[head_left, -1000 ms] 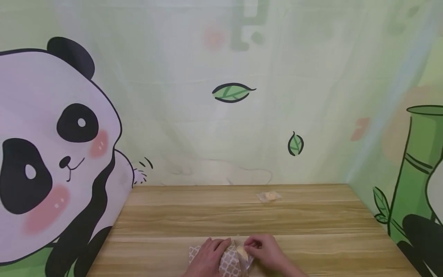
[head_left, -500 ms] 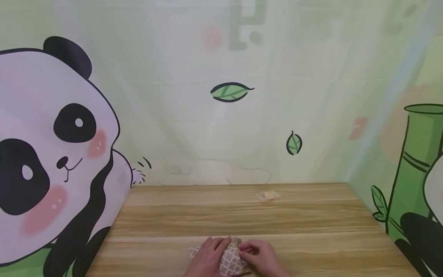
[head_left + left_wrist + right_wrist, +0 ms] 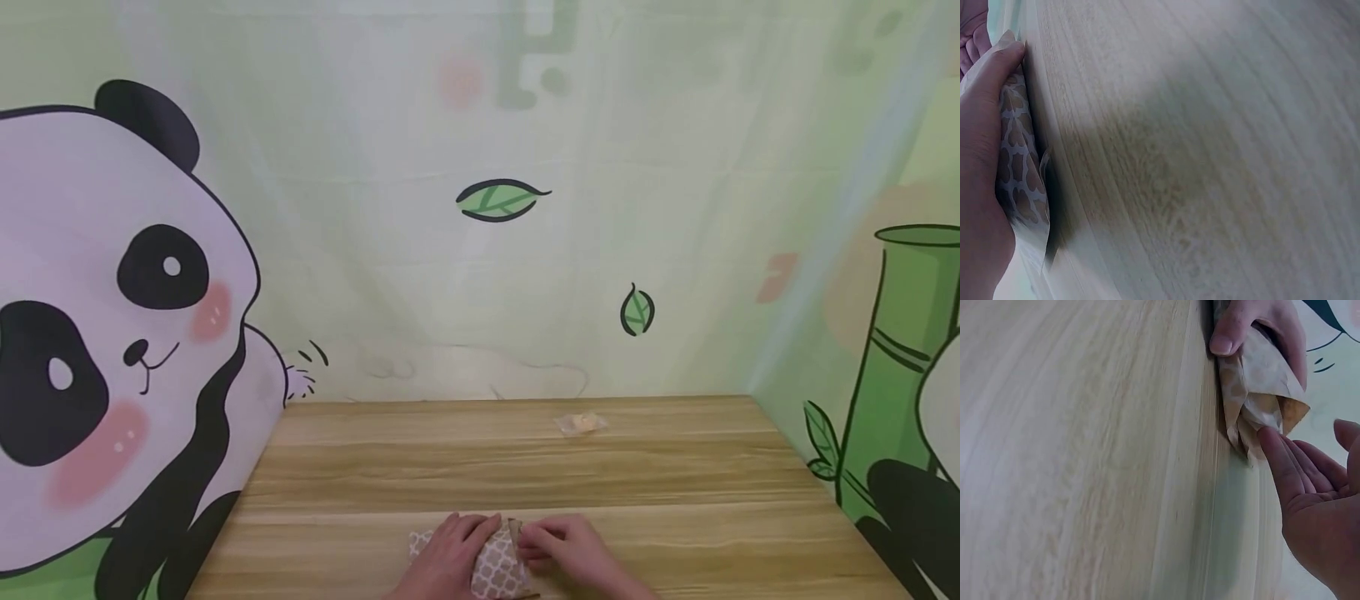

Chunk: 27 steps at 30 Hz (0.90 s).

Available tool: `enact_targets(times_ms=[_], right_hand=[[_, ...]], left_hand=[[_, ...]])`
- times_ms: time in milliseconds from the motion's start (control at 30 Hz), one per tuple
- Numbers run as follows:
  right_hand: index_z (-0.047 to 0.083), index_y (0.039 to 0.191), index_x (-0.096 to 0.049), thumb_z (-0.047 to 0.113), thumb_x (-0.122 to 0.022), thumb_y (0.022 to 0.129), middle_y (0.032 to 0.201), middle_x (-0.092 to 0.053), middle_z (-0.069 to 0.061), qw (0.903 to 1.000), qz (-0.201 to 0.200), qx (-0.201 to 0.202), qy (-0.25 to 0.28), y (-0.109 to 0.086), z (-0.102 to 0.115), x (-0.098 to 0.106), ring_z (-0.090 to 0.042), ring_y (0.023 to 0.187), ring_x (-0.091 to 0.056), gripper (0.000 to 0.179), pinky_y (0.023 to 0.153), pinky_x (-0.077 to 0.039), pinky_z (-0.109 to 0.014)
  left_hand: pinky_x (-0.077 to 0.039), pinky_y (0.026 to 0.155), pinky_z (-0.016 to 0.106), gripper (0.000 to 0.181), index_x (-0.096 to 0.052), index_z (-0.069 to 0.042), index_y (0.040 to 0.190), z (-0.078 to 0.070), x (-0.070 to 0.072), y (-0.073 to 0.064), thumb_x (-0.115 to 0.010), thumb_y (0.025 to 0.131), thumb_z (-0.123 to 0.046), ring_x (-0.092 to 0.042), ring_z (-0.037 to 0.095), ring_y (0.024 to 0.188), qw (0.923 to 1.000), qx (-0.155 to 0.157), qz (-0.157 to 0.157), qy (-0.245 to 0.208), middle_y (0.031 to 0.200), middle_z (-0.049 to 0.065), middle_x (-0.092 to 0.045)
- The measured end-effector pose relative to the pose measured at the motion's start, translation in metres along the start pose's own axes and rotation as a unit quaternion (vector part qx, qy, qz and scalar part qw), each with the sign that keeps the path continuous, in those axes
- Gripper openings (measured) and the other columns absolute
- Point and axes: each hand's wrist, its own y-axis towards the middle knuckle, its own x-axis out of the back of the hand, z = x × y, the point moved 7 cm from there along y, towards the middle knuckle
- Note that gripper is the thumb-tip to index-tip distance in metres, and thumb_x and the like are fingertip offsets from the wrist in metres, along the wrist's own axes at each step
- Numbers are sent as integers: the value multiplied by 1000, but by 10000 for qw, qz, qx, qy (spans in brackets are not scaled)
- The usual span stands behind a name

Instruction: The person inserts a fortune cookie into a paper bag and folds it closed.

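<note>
A brown paper bag (image 3: 498, 567) with a white lattice pattern lies on its side at the table's near edge. My left hand (image 3: 448, 557) grips it from above, thumb on the near side and fingers across the far side. The bag's mouth faces right and gapes; in the right wrist view a whitish, crinkled wrapper (image 3: 1263, 412) shows inside it. My right hand (image 3: 1316, 487) is at this mouth, its extended fingertips right at the wrapper and its thumb standing apart. In the left wrist view the bag (image 3: 1019, 156) sits under my left thumb.
A small pale item in a clear wrapper (image 3: 582, 424) lies near the back edge of the wooden table (image 3: 360, 467). Behind the table hangs a cloth backdrop (image 3: 390, 275) printed with pandas, leaves and bamboo.
The pale wrapped item that my right hand held at the bag's mouth has gone into the bag. My right hand moved left, and its fingers have let go. The left hand stays on the bag.
</note>
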Motion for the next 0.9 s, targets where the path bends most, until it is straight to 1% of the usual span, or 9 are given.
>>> enact_targets(times_ms=[200, 300, 400, 500, 600, 667, 800, 867, 900], right_hand=[[-19, 118, -70, 20, -56, 113, 108, -76, -29, 9996, -68, -125, 247, 2, 2, -1, -41, 102, -77, 42, 84, -65, -40], [-20, 120, -68, 21, -54, 113, 111, -74, -33, 9994, -24, -149, 306, 2, 4, -1, -43, 103, -77, 44, 85, -64, -41], [-20, 120, -69, 21, -54, 114, 111, -74, -33, 9991, 74, -214, 362, 2, 3, -6, -39, 101, -78, 44, 84, -65, -42], [-21, 119, -69, 20, -53, 114, 110, -75, -32, 9984, 129, -256, 488, 3, 0, -13, -34, 99, -78, 44, 84, -65, -42], [-22, 118, -69, 22, -53, 114, 109, -75, -31, 9975, 124, -304, 623, 5, -2, -18, -30, 97, -78, 47, 84, -65, -41], [-22, 118, -68, 24, -53, 114, 108, -76, -30, 9974, 100, -324, 639, 6, -2, -18, -28, 96, -78, 49, 83, -65, -41], [-21, 119, -69, 27, -54, 114, 108, -76, -29, 9983, -18, -354, 469, 5, -2, -8, -32, 97, -79, 50, 84, -65, -43], [-18, 119, -70, 28, -55, 113, 108, -77, -29, 9993, -85, -319, 151, 4, -1, 2, -35, 98, -79, 49, 84, -65, -43], [-17, 119, -71, 28, -56, 113, 108, -77, -28, 9996, -106, -246, -111, 4, 1, 7, -36, 98, -79, 48, 84, -65, -42]], left_hand=[[-48, 112, 57, 98, -54, -13, 154, -3, 1, 1, -73, 84, -79, -62, 21, 127, 9999, -71, -119, -56, 137, 6, -65], [-48, 112, 57, 97, -54, -13, 155, -3, 1, 1, -74, 85, -77, -62, 21, 127, 9999, -45, -99, -63, 138, 6, -65], [-47, 113, 58, 97, -53, -14, 156, -2, 0, 1, -76, 84, -76, -61, 21, 129, 9999, 60, 9, -144, 139, 6, -64], [-47, 114, 57, 98, -52, -15, 156, 0, 1, 1, -78, 84, -75, -61, 21, 129, 9999, 79, 33, -136, 140, 5, -63], [-48, 113, 57, 98, -53, -14, 156, 0, 2, 1, -79, 83, -73, -62, 21, 128, 10000, -8, -68, -38, 139, 5, -64], [-48, 112, 56, 97, -54, -14, 155, 0, 2, 1, -80, 82, -73, -62, 21, 128, 9999, -62, -123, 36, 138, 5, -65], [-49, 111, 56, 97, -55, -12, 154, -2, 5, 1, -78, 83, -74, -63, 21, 126, 9998, -137, -169, 48, 137, 5, -65], [-49, 111, 56, 97, -55, -12, 154, -2, 5, 1, -77, 84, -75, -63, 21, 126, 9997, -154, -157, 40, 137, 5, -66], [-50, 110, 57, 97, -55, -12, 154, -2, 5, 1, -76, 84, -76, -63, 21, 126, 9998, -152, -146, 24, 136, 5, -66]])
